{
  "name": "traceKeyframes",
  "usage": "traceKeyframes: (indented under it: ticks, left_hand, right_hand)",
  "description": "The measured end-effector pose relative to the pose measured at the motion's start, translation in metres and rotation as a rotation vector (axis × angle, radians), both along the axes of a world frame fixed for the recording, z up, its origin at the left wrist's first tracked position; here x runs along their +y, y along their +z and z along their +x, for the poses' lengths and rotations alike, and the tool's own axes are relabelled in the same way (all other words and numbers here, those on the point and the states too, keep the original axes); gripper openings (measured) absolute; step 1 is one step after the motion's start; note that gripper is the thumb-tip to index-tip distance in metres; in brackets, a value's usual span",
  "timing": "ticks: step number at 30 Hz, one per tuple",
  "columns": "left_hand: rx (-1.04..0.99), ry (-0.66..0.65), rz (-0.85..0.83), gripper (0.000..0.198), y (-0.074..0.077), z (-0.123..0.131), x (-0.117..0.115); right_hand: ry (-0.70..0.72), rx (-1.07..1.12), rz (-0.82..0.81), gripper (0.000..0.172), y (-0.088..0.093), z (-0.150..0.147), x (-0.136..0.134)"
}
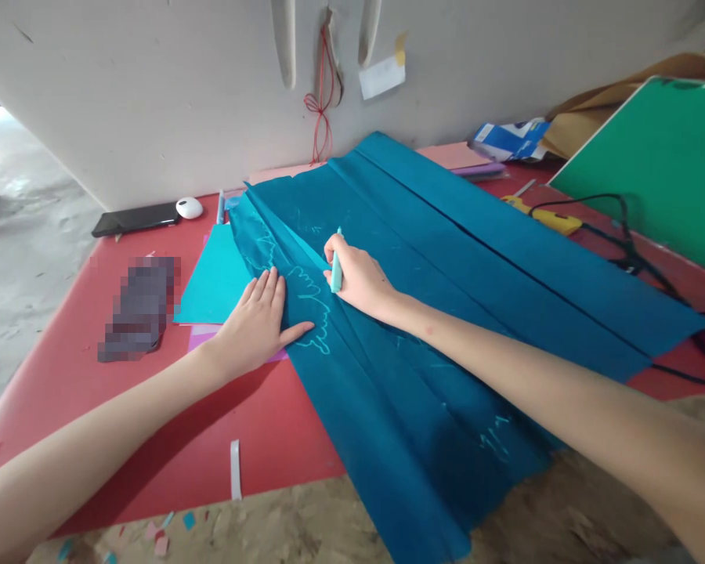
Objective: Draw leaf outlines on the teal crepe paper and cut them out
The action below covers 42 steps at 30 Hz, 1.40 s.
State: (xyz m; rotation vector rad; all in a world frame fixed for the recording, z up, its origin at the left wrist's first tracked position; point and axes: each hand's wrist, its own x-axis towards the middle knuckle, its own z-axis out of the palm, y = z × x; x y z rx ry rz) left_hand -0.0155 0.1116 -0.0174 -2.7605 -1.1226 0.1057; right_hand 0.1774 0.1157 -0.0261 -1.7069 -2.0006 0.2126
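Note:
A large dark teal sheet (pixel 399 227), folded in long creases, lies across the red table (pixel 282 439) and hangs over its front edge. Light wavy lines are drawn on its left part, and a few more show near the lower right. My left hand (pixel 262 317) rests flat on the sheet's left edge, fingers stretched, beside the drawn lines. Just right of them, my right hand (pixel 358 274) is closed round a light turquoise marker (pixel 337 270), held nearly upright over the sheet. Whether the marker's lower end touches the sheet I cannot tell.
Turquoise paper (pixel 211 274) lies left of the sheet, near a blurred dark object (pixel 141 309). A black phone-like object (pixel 135 219) and a white mouse (pixel 189 207) sit at the back left. At the right are a green board (pixel 658 172), a yellow tool (pixel 544 215) and black cables (pixel 652 270).

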Motion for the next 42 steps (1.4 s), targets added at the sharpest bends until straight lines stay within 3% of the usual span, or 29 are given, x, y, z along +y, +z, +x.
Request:
traceKeyframes:
  ticks: [7,13,17,20,24,29,35,42]
  left_hand:
    - [-0.023,-0.055,0.074,0.074,0.004,0.001,-0.006]
    - [-0.04,-0.306,0.067,0.052,0.017,-0.006,-0.073]
    - [-0.046,-0.472,0.015,0.053,0.023,-0.018,-0.107]
    - [-0.04,-0.469,-0.012,0.054,0.022,-0.023,-0.11]
    - [-0.037,-0.455,-0.049,0.059,0.018,-0.025,-0.105]
    - [-0.053,-0.448,-0.064,0.061,0.017,-0.026,-0.107]
    - [-0.062,-0.399,-0.042,0.059,0.018,-0.03,-0.11]
    - [-0.062,-0.396,-0.08,0.062,0.017,-0.034,-0.108]
  right_hand:
    - [0.008,-0.118,0.091,0.014,0.005,-0.008,-0.007]
    - [0.111,-0.083,0.077,0.022,0.006,-0.009,-0.007]
    - [0.117,0.068,0.07,0.016,0.008,-0.005,-0.005]
    - [0.092,0.258,0.063,0.014,0.017,-0.008,-0.019]
    - [0.124,0.555,-0.029,0.017,0.027,-0.02,-0.071]
    - [0.138,0.831,-0.255,0.031,0.018,-0.024,-0.131]
    - [0.032,0.928,-0.3,0.023,0.009,-0.016,-0.14]
    - [0.051,1.01,-0.387,0.017,0.009,-0.017,-0.14]
